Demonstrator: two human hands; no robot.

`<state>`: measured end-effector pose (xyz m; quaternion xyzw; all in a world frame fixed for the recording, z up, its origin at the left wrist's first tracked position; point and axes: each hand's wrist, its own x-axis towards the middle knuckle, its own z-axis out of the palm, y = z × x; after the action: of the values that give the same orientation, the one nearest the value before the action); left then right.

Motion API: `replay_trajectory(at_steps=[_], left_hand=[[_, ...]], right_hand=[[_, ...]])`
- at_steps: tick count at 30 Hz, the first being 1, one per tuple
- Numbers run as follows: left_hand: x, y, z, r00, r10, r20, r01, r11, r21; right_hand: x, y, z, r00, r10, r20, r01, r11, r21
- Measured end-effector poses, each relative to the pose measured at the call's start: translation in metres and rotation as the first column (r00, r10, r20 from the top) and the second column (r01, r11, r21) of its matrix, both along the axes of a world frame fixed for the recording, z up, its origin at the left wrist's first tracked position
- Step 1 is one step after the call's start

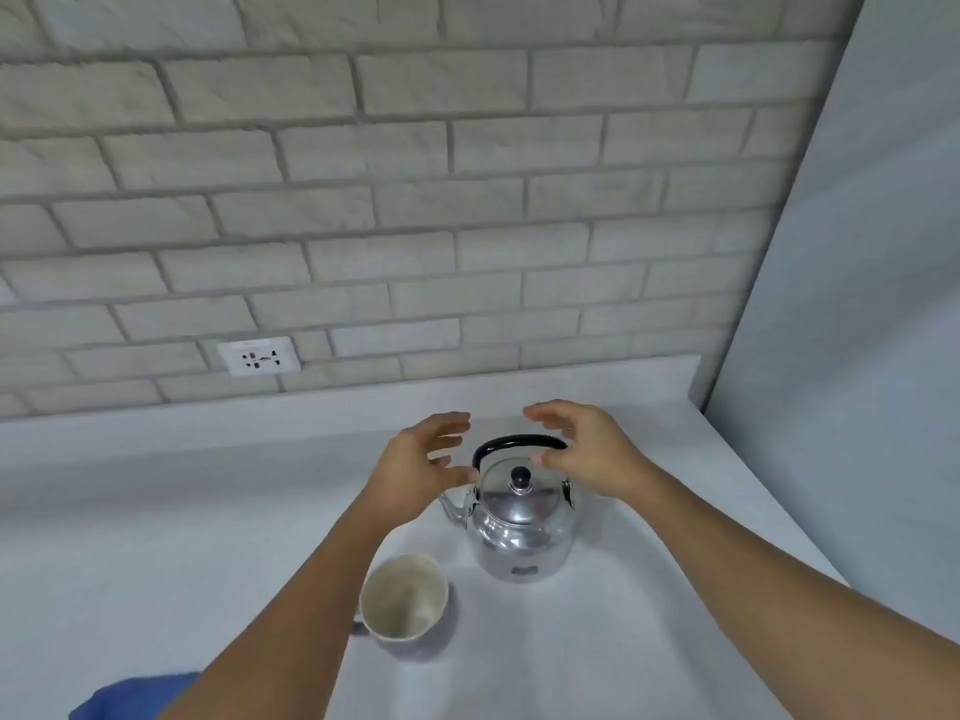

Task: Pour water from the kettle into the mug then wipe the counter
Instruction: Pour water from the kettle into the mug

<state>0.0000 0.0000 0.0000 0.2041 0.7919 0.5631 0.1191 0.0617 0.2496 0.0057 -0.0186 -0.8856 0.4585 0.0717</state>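
From the head camera, a shiny metal kettle (521,527) stands upright on a pale counter (623,641), near the back wall. Its lid is on, and its spout points to the left. The black handle (511,442) arches over the top.

The left hand (421,467) is just beside the kettle on its left side, above the spout. Its fingers are spread and it holds nothing. The right hand (584,452) is at the right end of the handle, with fingers curved and loose. It is very near the handle, but I cannot tell if it touches.

A cream mug (404,597) stands on the counter in front of the kettle, to the left, partly under the left arm. It looks empty.

A blue cloth (132,698) peeks in at the bottom left corner. A white socket (260,357) sits on the brick wall (415,174).
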Motion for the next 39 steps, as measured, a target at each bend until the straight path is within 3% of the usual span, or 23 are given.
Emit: replay_trajectory(at_steps=[8,25,32,35,39], left_hand=[[-0.017,0.023,-0.036,0.998,0.043,-0.036,-0.047,0.991,-0.127],[-0.018,0.017,-0.022,0.999,0.015,-0.035,-0.017,0.999,-0.043],[0.013,-0.044,0.004,0.983,-0.023,-0.18,0.04,0.995,0.088],[0.028,-0.088,-0.003,0.987,-0.013,-0.158,0.03,0.994,0.101],[0.047,-0.132,-0.035,0.997,-0.043,-0.063,0.043,0.999,0.001]], right_hand=[[-0.017,0.002,-0.023,0.998,-0.007,0.055,0.012,0.996,-0.083],[-0.007,-0.014,-0.011,0.997,-0.023,-0.079,0.003,0.97,-0.241],[0.028,-0.028,0.033,0.975,-0.062,-0.212,0.016,0.977,-0.212],[0.045,-0.031,0.049,0.97,-0.055,-0.236,0.011,0.983,-0.186],[0.066,-0.035,0.061,0.965,-0.01,-0.26,-0.026,0.991,-0.134]])
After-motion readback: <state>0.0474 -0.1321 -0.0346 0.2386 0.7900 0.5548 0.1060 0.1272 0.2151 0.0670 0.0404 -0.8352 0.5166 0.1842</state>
